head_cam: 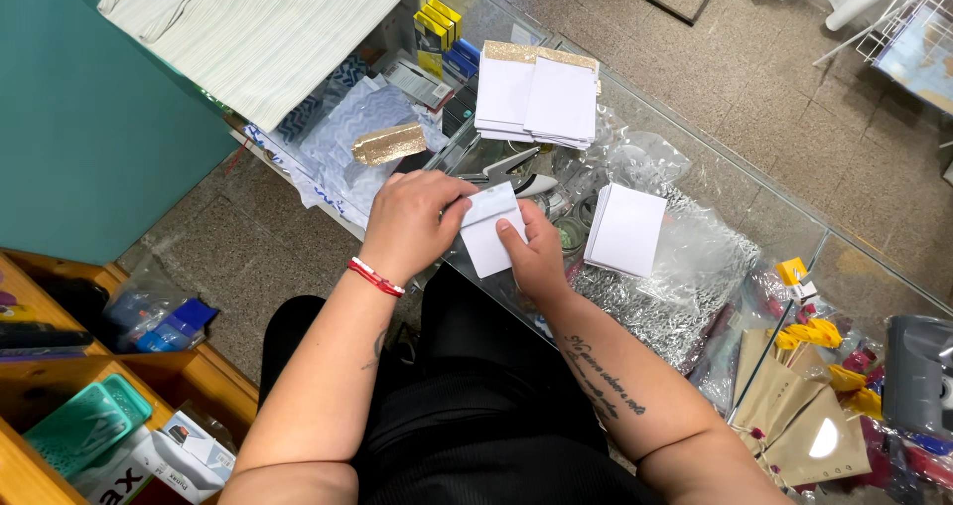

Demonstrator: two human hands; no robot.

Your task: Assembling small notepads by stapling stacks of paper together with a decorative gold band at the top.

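— What's she got there?
— Left hand (409, 222) and right hand (534, 252) both pinch a small white folded card (489, 232) over the glass counter (754, 192) near edge; metal pliers (511, 172) just behind, white card stacks (538, 93) beyond.

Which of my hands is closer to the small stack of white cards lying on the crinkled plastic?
Your right hand. It sits just left of the stack of white cards in the picture, gripping the white paper. Your left hand is farther off, beyond that paper.

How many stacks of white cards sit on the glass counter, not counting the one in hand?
2: a gold-edged stack at the far side, and a plain stack right of the hands. Others may be hidden.
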